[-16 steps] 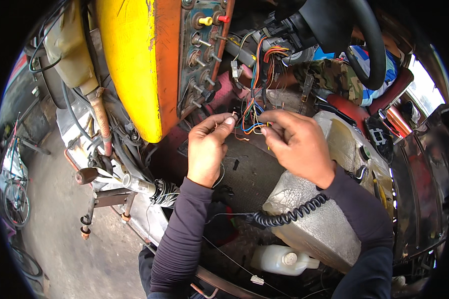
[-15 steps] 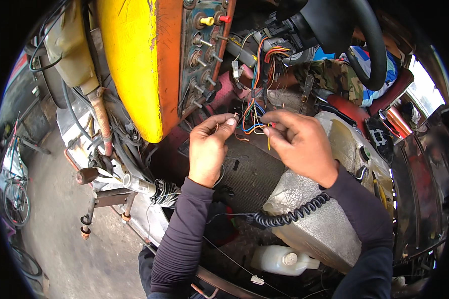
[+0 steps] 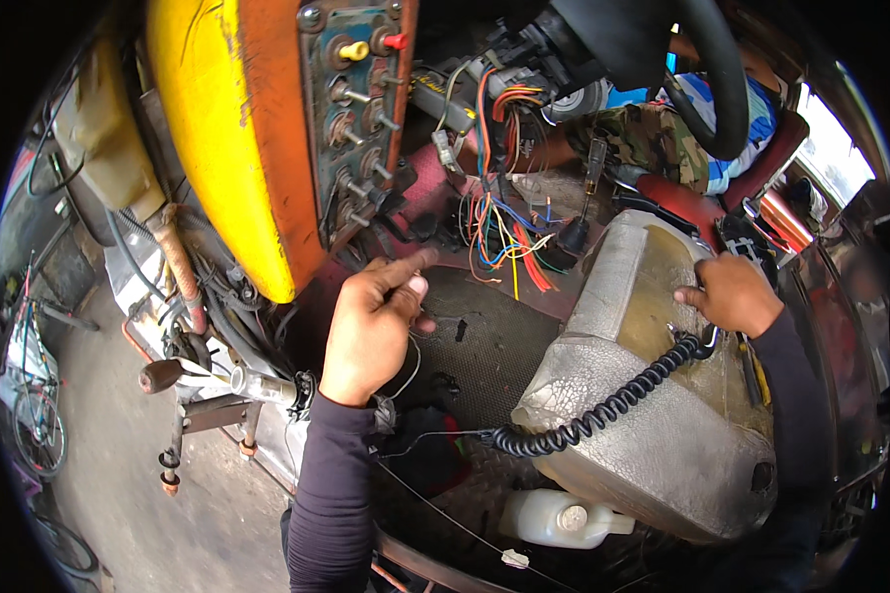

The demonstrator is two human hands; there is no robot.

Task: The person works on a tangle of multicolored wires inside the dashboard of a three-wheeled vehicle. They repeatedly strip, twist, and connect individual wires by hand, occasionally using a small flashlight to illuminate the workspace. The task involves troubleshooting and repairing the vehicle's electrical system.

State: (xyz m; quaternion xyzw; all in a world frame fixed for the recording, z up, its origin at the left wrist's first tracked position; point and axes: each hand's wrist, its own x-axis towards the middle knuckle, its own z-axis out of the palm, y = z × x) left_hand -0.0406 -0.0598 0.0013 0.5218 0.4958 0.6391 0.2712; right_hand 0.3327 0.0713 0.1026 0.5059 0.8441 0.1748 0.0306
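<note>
My left hand (image 3: 366, 331) is raised over the dark floor mat, its thumb and fingers drawn together. Whatever lies between them is too small to make out; a thin pale wire (image 3: 409, 368) hangs close beneath it. My right hand (image 3: 734, 295) rests on the cracked silver-grey padded cover (image 3: 613, 385) with curled fingers, and what they hold is hidden. Just below it, a black coiled cord (image 3: 603, 410) runs across the cover. Beyond my hands, a bundle of loose coloured wires (image 3: 499, 222) hangs under the steering column, several ends spread apart. Neither hand touches the bundle.
At the left stands a yellow and orange panel (image 3: 232, 148) with a board of toggle switches (image 3: 351, 128). The black steering wheel (image 3: 727, 99) is at the upper right, near a person in camouflage trousers (image 3: 648, 143). A white plastic jug (image 3: 554, 519) lies below the cover.
My right hand has left the wires and moved right onto the padded cover. My left hand has drawn back from the bundle, down and left. The view has shifted slightly.
</note>
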